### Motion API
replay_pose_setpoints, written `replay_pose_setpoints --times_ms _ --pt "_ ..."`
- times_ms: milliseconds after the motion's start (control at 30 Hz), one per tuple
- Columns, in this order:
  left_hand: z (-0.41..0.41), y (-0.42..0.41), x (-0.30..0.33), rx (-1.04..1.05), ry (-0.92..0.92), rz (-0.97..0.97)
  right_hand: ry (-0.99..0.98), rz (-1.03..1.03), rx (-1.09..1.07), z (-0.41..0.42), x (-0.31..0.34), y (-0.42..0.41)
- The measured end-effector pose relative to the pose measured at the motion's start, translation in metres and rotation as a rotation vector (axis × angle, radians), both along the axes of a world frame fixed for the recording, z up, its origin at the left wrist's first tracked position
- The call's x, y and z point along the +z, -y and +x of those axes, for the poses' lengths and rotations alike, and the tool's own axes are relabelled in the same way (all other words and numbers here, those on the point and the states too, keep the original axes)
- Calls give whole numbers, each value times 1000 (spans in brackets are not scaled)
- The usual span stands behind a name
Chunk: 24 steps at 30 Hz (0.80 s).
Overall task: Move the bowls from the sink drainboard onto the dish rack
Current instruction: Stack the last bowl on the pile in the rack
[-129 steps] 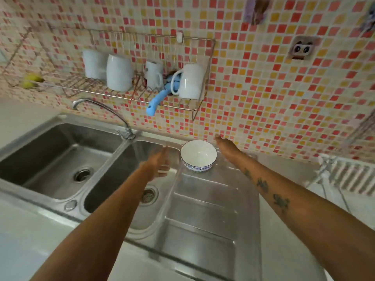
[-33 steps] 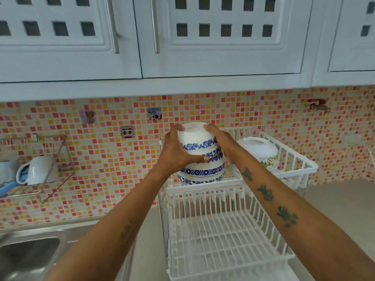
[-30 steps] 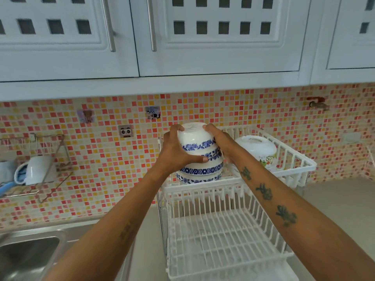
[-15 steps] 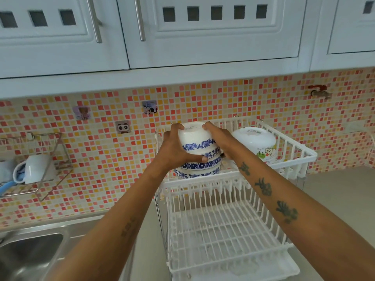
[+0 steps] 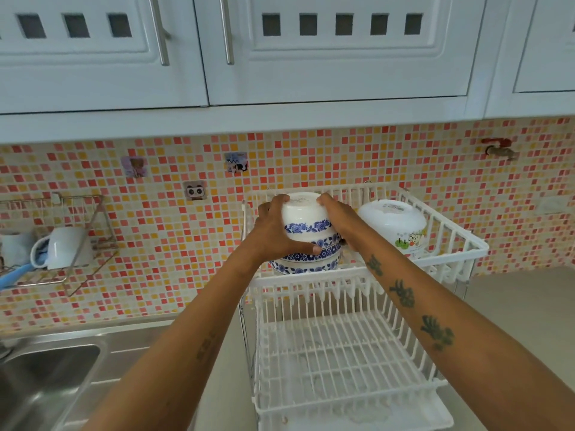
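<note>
An upside-down white bowl with a blue flower band (image 5: 303,217) tops a stack of like bowls (image 5: 306,265) on the upper tier of the white dish rack (image 5: 448,244). My left hand (image 5: 273,233) grips the top bowl's left side, thumb along the stack below. My right hand (image 5: 337,217) holds its right side. Both hands are closed on that bowl. The stack's base rests on the tier's left part.
A white bowl with an apple print (image 5: 393,225) lies upside down at the tier's right. The rack's lower tier (image 5: 339,362) holds nothing. A steel sink (image 5: 40,377) is at lower left, a wire wall shelf with mugs (image 5: 67,247) above it. White cabinets (image 5: 280,48) hang overhead.
I took the bowl from the drainboard and carried it to the rack's upper tier. Over the last second it has sunk lower onto the stack, both hands still gripping it.
</note>
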<state>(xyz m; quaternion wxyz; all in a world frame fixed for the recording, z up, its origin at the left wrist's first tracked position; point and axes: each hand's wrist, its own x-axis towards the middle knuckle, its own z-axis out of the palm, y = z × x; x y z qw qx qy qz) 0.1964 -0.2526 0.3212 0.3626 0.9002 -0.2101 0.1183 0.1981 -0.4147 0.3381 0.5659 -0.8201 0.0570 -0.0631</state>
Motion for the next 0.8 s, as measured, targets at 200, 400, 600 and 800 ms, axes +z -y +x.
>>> replay_pose_setpoints --times_ms 200,400,600,800 --pt "-7 -4 1 -3 -20 15 42 -39 -21 13 -11 5" --pt "-22 -9 4 12 -5 88 136 -237 -99 -28 -1 -18" --pt "-38 -26 13 7 19 72 118 -322 -127 -45 4 -26" --pt "-60 -61 18 38 0 113 147 -427 -163 -69 5 -42"
